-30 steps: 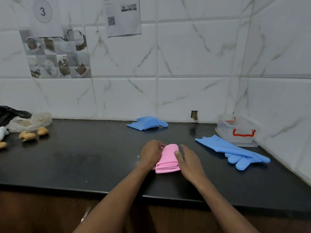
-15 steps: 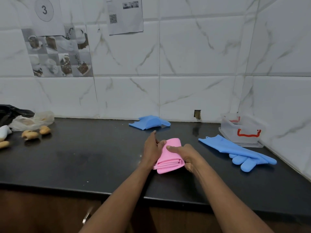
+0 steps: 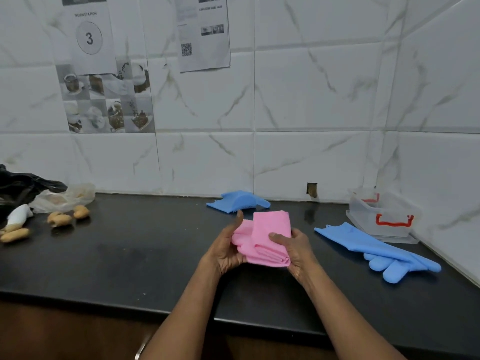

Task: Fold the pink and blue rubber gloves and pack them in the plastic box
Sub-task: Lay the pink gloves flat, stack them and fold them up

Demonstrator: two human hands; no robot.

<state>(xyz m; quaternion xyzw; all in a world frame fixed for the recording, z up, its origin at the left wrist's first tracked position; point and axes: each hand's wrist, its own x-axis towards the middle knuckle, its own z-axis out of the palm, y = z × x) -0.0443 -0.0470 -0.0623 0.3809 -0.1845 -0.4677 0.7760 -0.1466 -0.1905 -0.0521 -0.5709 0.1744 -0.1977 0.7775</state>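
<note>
A folded pink glove bundle (image 3: 267,237) is held just above the black counter (image 3: 130,255) at the centre. My left hand (image 3: 227,252) cups its left side with the thumb up. My right hand (image 3: 296,249) grips its right edge, thumb on top. One blue glove (image 3: 374,249) lies flat to the right, fingers toward me. A second blue glove (image 3: 237,201), folded, lies by the back wall. The clear plastic box (image 3: 384,216) with red handles stands open in the right corner.
At the far left lie a black bag (image 3: 23,185), a clear plastic bag (image 3: 65,197), a white object (image 3: 18,215) and several tan pieces (image 3: 59,219). Tiled walls close the back and right side. The counter's front edge runs below my forearms.
The pink bundle has been lifted off the counter and tilted up between both hands. My left thumb now points up and my right hand has closed on the bundle's right edge.
</note>
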